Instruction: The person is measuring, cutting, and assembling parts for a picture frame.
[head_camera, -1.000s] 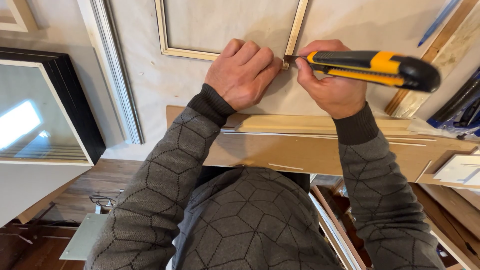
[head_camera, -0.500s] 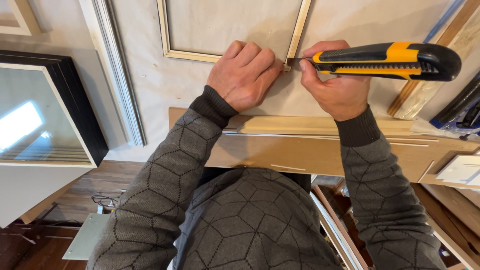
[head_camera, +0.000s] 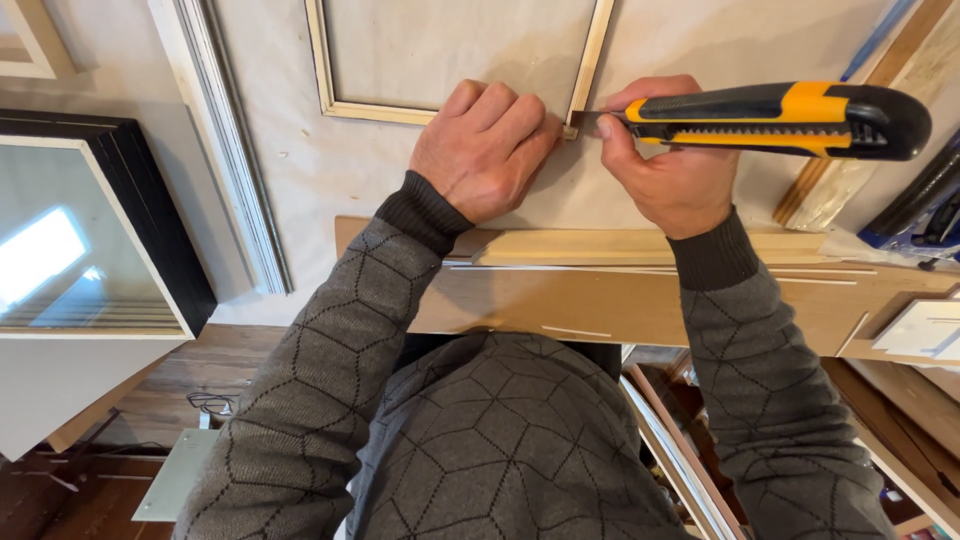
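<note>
head view: right hand (head_camera: 672, 170) grips yellow-black utility knife (head_camera: 770, 118) at pale wooden frame (head_camera: 588, 62).

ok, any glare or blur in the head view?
Head view: a bright window reflection glares on the glass of the black-framed picture at left; the hands, left and right, and the yellow-and-black utility knife are sharp; light is soft and even, shadows faint.
</note>
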